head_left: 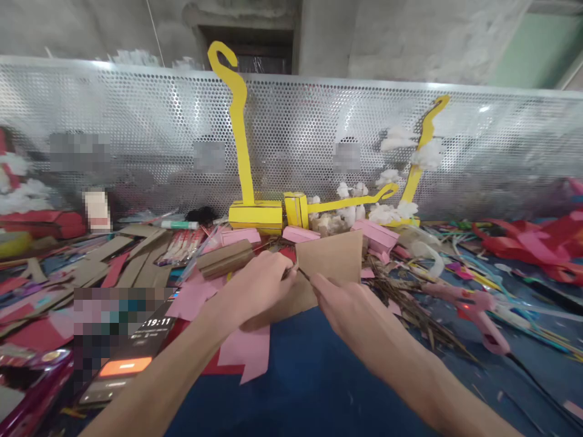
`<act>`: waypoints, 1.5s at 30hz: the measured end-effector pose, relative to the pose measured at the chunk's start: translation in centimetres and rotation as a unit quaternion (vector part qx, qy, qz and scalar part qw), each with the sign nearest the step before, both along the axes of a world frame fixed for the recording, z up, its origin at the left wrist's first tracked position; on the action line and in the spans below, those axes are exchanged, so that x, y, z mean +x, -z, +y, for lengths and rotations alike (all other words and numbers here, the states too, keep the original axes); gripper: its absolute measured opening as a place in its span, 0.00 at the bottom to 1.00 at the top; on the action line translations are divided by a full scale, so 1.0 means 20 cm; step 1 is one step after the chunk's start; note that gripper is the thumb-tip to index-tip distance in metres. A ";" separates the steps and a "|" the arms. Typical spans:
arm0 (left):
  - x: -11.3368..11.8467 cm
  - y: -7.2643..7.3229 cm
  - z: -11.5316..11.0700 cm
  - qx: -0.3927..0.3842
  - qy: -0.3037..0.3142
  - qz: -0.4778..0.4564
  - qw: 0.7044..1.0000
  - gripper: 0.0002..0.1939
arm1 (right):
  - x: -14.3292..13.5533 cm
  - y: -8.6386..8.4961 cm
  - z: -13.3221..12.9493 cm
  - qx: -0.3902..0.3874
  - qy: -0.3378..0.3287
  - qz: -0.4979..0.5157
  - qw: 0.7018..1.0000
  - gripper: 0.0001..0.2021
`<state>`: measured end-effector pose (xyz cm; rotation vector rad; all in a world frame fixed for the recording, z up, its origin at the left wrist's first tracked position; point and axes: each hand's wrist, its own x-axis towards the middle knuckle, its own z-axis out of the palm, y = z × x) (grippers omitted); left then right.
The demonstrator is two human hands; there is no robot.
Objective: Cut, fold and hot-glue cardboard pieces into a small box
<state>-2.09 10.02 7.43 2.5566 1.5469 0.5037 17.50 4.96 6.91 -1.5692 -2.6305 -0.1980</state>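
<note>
A piece of brown cardboard (332, 255) stands folded up in front of me, with a second flap lying lower toward the blue surface. My left hand (268, 276) is closed on its left edge, fingertips pinched near the fold. On the near side, my right hand (330, 294) also grips the cardboard at the fold, thumb and fingers together. Just beyond my left hand lies a small folded cardboard box shape (226, 258). Pink paper pieces (246, 352) lie beneath and left of the cardboard.
Yellow paper hooks on box bases (255, 213) stand at the back before a perforated metal panel (291, 133). A pink glue gun (473, 309) with a cord lies right, near dry twigs (419, 309). A phone (132, 352), cardboard strips (148, 258) and red ribbon (537, 243) surround the blue surface (291, 388).
</note>
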 end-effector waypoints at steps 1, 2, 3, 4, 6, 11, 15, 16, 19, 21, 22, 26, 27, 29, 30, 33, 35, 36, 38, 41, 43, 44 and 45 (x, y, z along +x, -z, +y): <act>0.00 0.00 0.00 -0.009 0.006 0.001 1.000 0.19 | 0.00 0.02 0.01 0.000 -0.008 0.015 1.000 0.16; 0.00 0.01 0.00 -0.015 0.011 0.000 1.000 0.19 | 0.00 0.05 0.02 0.005 -0.022 0.030 0.999 0.14; 0.00 0.02 0.00 -0.015 0.014 -0.004 1.000 0.20 | 0.01 0.07 0.03 0.007 -0.029 0.039 0.999 0.13; 0.00 0.03 0.01 -0.016 0.016 -0.012 1.000 0.20 | 0.02 0.09 0.03 0.009 -0.023 0.050 0.998 0.12; -0.02 0.06 0.05 -0.022 0.017 -0.041 0.999 0.20 | 0.04 0.11 0.03 0.031 0.017 0.098 0.995 0.10; -0.11 0.06 0.14 -0.045 -0.009 -0.089 0.995 0.18 | 0.12 0.16 0.13 0.074 0.030 0.321 0.944 0.11; -0.16 0.05 0.10 -0.044 -0.020 -0.163 0.985 0.18 | 0.18 0.30 0.28 0.031 0.027 0.412 0.910 0.12; -0.16 0.07 0.07 -0.107 0.013 -0.267 0.958 0.17 | 0.19 0.34 0.31 0.025 0.020 0.402 0.915 0.13; -0.14 0.17 -0.03 -0.300 0.023 -0.557 0.774 0.13 | 0.21 0.43 0.35 0.020 0.014 0.381 0.924 0.13; -0.11 0.25 -0.07 -0.351 0.009 -0.653 0.671 0.10 | 0.21 0.47 0.36 0.022 0.010 0.370 0.929 0.14; -0.10 0.29 -0.08 -0.363 0.000 -0.673 0.644 0.10 | 0.21 0.47 0.35 0.022 0.008 0.364 0.931 0.14; -0.08 0.39 -0.09 -0.357 -0.049 -0.695 0.622 0.08 | 0.20 0.48 0.33 0.027 -0.001 0.336 0.942 0.13; -0.08 0.40 -0.09 -0.350 -0.059 -0.695 0.626 0.07 | 0.20 0.47 0.32 0.033 -0.005 0.329 0.944 0.12; -0.08 0.41 -0.09 -0.340 -0.072 -0.691 0.633 0.08 | 0.19 0.46 0.30 0.046 -0.014 0.318 0.947 0.10; -0.08 0.41 -0.10 -0.338 -0.076 -0.689 0.636 0.09 | 0.18 0.45 0.28 0.049 -0.023 0.314 0.948 0.10; -0.07 0.41 -0.11 -0.337 -0.078 -0.685 0.641 0.12 | 0.13 0.41 0.21 0.020 -0.069 0.322 0.944 0.08; -0.07 0.41 -0.12 -0.326 -0.066 -0.695 0.638 0.13 | 0.08 0.39 0.15 -0.028 -0.101 0.347 0.932 0.07; -0.06 0.41 -0.13 -0.320 -0.056 -0.701 0.635 0.13 | 0.06 0.39 0.12 -0.053 -0.110 0.357 0.926 0.07; -0.05 0.41 -0.14 -0.315 -0.038 -0.705 0.634 0.15 | 0.01 0.38 0.08 -0.095 -0.121 0.382 0.911 0.06; -0.03 0.42 -0.16 -0.325 -0.030 -0.683 0.654 0.18 | -0.03 0.39 0.05 -0.141 -0.114 0.420 0.889 0.02; -0.02 0.44 -0.16 -0.322 -0.013 -0.660 0.679 0.20 | -0.04 0.40 0.05 -0.151 -0.120 0.435 0.880 0.04; -0.02 0.44 -0.16 -0.319 0.001 -0.648 0.692 0.20 | -0.04 0.41 0.05 -0.152 -0.126 0.439 0.877 0.04; -0.02 0.45 -0.16 -0.317 0.013 -0.637 0.702 0.21 | -0.03 0.41 0.05 -0.149 -0.131 0.442 0.875 0.04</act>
